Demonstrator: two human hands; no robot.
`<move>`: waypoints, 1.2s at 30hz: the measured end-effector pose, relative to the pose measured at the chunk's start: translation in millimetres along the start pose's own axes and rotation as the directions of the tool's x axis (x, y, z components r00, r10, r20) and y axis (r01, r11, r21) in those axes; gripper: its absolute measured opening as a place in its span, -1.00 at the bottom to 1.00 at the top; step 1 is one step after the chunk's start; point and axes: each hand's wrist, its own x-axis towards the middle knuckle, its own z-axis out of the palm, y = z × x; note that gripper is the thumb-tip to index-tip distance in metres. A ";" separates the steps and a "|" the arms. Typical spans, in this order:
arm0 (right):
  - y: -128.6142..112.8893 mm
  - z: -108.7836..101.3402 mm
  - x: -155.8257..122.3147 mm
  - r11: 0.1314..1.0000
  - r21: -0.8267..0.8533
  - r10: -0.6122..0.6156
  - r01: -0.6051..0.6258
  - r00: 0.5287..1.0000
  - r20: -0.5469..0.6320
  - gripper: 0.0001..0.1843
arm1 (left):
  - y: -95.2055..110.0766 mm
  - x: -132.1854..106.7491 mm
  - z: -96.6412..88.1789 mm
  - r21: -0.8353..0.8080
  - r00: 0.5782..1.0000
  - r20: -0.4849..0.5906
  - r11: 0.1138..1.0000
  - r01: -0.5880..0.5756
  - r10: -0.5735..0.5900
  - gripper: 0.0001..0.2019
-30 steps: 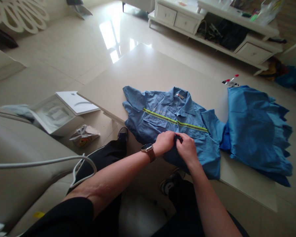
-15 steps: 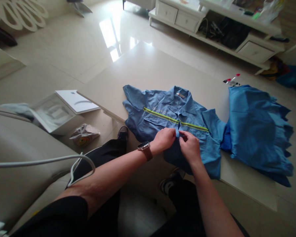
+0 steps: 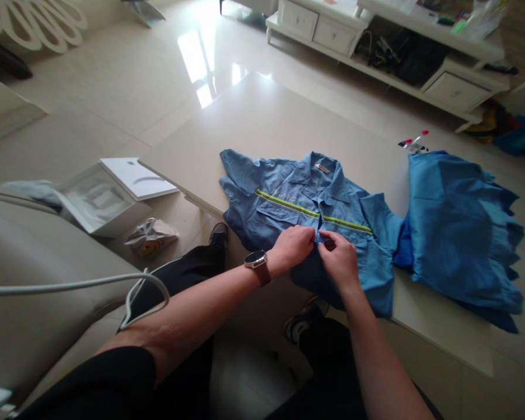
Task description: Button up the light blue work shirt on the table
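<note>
A light blue work shirt (image 3: pixel 284 207) with a yellow reflective stripe lies front-up on the beige table (image 3: pixel 262 125), collar away from me, its hem hanging over the near edge. My left hand (image 3: pixel 293 246), a watch on its wrist, pinches the shirt's front placket just below the stripe. My right hand (image 3: pixel 341 259) pinches the same placket from the other side, its fingertips touching the left hand's. Both hands are closed on the cloth at the shirt's middle.
A pile of brighter blue garments (image 3: pixel 459 224) lies on the table to the right, small red-tipped items (image 3: pixel 413 143) behind it. An open white box (image 3: pixel 102 195) and a bag (image 3: pixel 151 236) sit on the floor at left. A white drawer unit (image 3: pixel 376 44) stands beyond.
Both hands have shifted slightly up the shirt's front, from lower on the placket toward the reflective stripe. They stay pinched together on the cloth.
</note>
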 end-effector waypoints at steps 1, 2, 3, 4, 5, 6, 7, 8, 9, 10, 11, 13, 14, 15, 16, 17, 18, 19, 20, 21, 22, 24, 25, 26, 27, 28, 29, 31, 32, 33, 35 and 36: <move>0.1 0.1 0.0 1.000 0.006 -0.010 0.010 1.000 0.008 -0.63 | -0.3 0.0 0.5 -0.016 1.000 -0.001 1.000 0.000 0.000 -0.78; 0.4 0.2 0.1 1.000 0.011 -0.021 0.021 1.000 0.014 -0.64 | -0.7 0.1 1.0 -0.031 1.000 -0.003 1.000 -0.003 0.003 -0.79; 0.6 0.3 0.1 0.999 0.014 -0.030 0.030 0.999 0.018 -0.65 | -1.2 0.1 1.7 -0.044 1.000 -0.009 0.999 -0.006 0.005 -0.79; 0.8 0.4 0.2 0.999 0.015 -0.037 0.037 0.999 0.020 -0.66 | -1.7 0.2 2.5 -0.056 1.000 -0.016 0.998 -0.008 0.007 -0.79; 1.0 0.6 0.1 0.999 0.016 -0.040 0.039 0.999 0.022 -0.67 | -2.2 0.4 3.4 -0.070 1.000 -0.022 0.998 -0.009 0.007 -0.79; 1.1 0.7 0.1 0.999 0.016 -0.039 0.039 0.999 0.022 -0.68 | -2.6 0.6 4.3 -0.085 1.000 -0.028 0.996 -0.007 0.005 -0.80; 1.1 0.8 0.0 0.999 0.016 -0.037 0.036 0.999 0.021 -0.68 | -2.9 0.9 5.0 -0.101 0.999 -0.033 0.995 -0.001 -0.002 -0.80; 0.9 0.9 -0.1 0.999 0.015 -0.035 0.035 0.999 0.020 -0.68 | -3.0 1.3 5.6 -0.118 0.999 -0.037 0.993 0.007 -0.012 -0.80; 0.7 0.9 -0.2 0.999 0.015 -0.037 0.036 0.999 0.019 -0.68 | -3.0 1.7 6.0 -0.133 0.999 -0.040 0.991 0.016 -0.021 -0.80; 0.3 0.9 -0.3 0.999 0.015 -0.041 0.041 0.999 0.019 -0.69 | -2.7 2.1 6.2 -0.147 0.999 -0.043 0.989 0.023 -0.030 -0.80; -0.3 0.9 -0.5 0.999 0.015 -0.047 0.047 0.999 0.020 -0.69 | -2.3 2.4 6.1 -0.158 0.998 -0.047 0.987 0.031 -0.039 -0.80; -1.9 1.0 -0.7 0.998 0.019 -0.062 0.061 0.998 0.026 -0.71 | -1.3 2.9 5.8 -0.177 0.997 -0.055 0.983 0.044 -0.055 -0.79; -2.8 1.1 -0.9 0.998 0.024 -0.067 0.066 0.997 0.029 -0.72 | -0.9 3.1 5.6 -0.186 0.996 -0.061 0.981 0.049 -0.061 -0.80; -3.7 1.2 -1.0 0.997 0.030 -0.067 0.066 0.997 0.030 -0.73 | -0.5 3.4 5.5 -0.197 0.996 -0.066 0.979 0.050 -0.065 -0.80; -4.6 1.2 -1.2 0.997 0.037 -0.062 0.061 0.998 0.031 -0.74 | -0.2 3.7 5.4 -0.210 0.995 -0.071 0.976 0.052 -0.068 -0.80; -5.3 1.2 -1.3 0.998 0.044 -0.053 0.052 0.998 0.032 -0.74 | 0.0 4.0 5.4 -0.226 0.995 -0.074 0.973 0.051 -0.070 -0.81; -5.9 1.1 -1.5 0.998 0.051 -0.041 0.039 0.999 0.033 -0.74 | 0.2 4.4 5.3 -0.244 0.995 -0.076 0.968 0.051 -0.072 -0.81; -6.2 0.9 -1.5 0.998 0.056 -0.029 0.027 0.999 0.034 -0.74 | 0.4 4.9 5.1 -0.265 0.994 -0.076 0.963 0.054 -0.076 -0.81; -6.4 0.5 -1.6 0.998 0.059 -0.019 0.016 0.999 0.037 -0.73 | 0.5 5.3 4.8 -0.285 0.994 -0.073 0.957 0.059 -0.083 -0.81; -6.2 0.1 -1.6 0.998 0.062 -0.012 0.010 0.999 0.040 -0.71 | 0.7 5.7 4.5 -0.304 0.993 -0.070 0.950 0.067 -0.093 -0.81; -5.9 -0.3 -1.5 0.998 0.063 -0.010 0.008 0.999 0.043 -0.69 | 0.9 6.0 4.1 -0.321 0.993 -0.067 0.944 0.074 -0.101 -0.81; -4.8 -0.7 -1.3 0.998 0.067 -0.014 0.010 0.999 0.046 -0.66 | 0.8 6.6 3.4 -0.349 0.992 -0.060 0.934 0.080 -0.108 -0.81; -4.1 -0.7 -1.3 0.998 0.069 -0.016 0.013 0.999 0.047 -0.66 | 0.4 6.8 3.3 -0.360 0.993 -0.059 0.930 0.078 -0.106 -0.81; -3.3 -0.5 -1.2 0.997 0.071 -0.019 0.016 0.999 0.046 -0.66 | -0.1 7.1 3.3 -0.369 0.993 -0.057 0.927 0.073 -0.102 -0.81; -2.6 -0.1 -1.1 0.997 0.072 -0.021 0.017 0.999 0.046 -0.67 | -1.0 7.4 3.5 -0.375 0.994 -0.056 0.924 0.067 -0.095 -0.80; -1.9 0.3 -1.1 0.997 0.071 -0.021 0.017 0.999 0.044 -0.67 | -2.0 7.8 3.9 -0.380 0.995 -0.055 0.923 0.059 -0.086 -0.80; -1.3 0.8 -1.1 0.997 0.071 -0.019 0.016 0.999 0.042 -0.68 | -3.3 8.3 4.4 -0.382 0.995 -0.055 0.923 0.053 -0.079 -0.79; -0.5 1.6 -1.0 0.997 0.074 -0.016 0.013 0.999 0.043 -0.68 | -5.8 9.2 5.6 -0.385 0.996 -0.055 0.922 0.041 -0.067 -0.78; -0.3 1.8 -1.0 0.997 0.074 -0.014 0.011 0.999 0.043 -0.69 | -7.0 9.5 6.3 -0.386 0.996 -0.058 0.922 0.035 -0.062 -0.78; -0.2 1.9 -0.9 0.997 0.071 -0.012 0.009 0.999 0.044 -0.69 | -8.0 9.8 6.9 -0.389 0.997 -0.059 0.921 0.029 -0.057 -0.78; -0.4 1.8 -0.8 0.998 0.057 -0.013 0.010 0.999 0.048 -0.69 | -9.1 10.0 7.6 -0.398 0.997 -0.057 0.917 0.026 -0.053 -0.78; -0.5 1.6 -0.8 0.999 0.049 -0.015 0.012 0.999 0.050 -0.69 | -9.2 9.9 7.8 -0.404 0.997 -0.057 0.915 0.024 -0.051 -0.78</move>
